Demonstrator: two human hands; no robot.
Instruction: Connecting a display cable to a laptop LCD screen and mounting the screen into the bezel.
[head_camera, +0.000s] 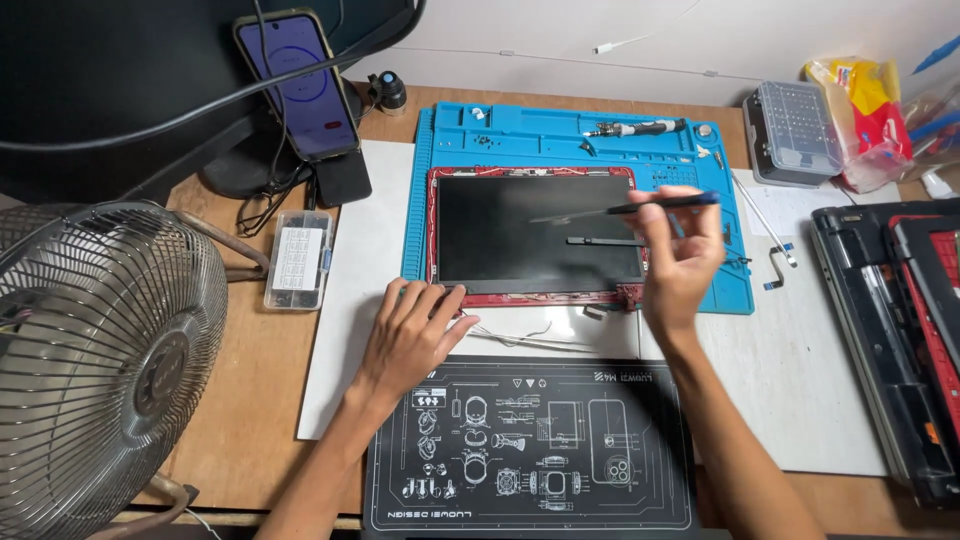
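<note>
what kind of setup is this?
Likely an electronics repair bench. A laptop screen panel lies on a blue silicone repair mat; a screwdriver bit case sits nearby. The right hand holds a thin pry tool; the left hand steadies the panel.

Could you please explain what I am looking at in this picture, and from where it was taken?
The one picture comes from a camera worn on a person's head, looking down at a wooden desk. There is no machine; two bare hands do the work. The left hand rests flat at the near left corner of a dark screen panel, which lies in a red frame on a blue mat. The right hand is raised above the panel and pinches a thin dark tool with a blue end. Nearer lies a black mat with white drawings. Around these are a fan, a phone on a stand, a small clear parts box and a grey bit case.
</note>
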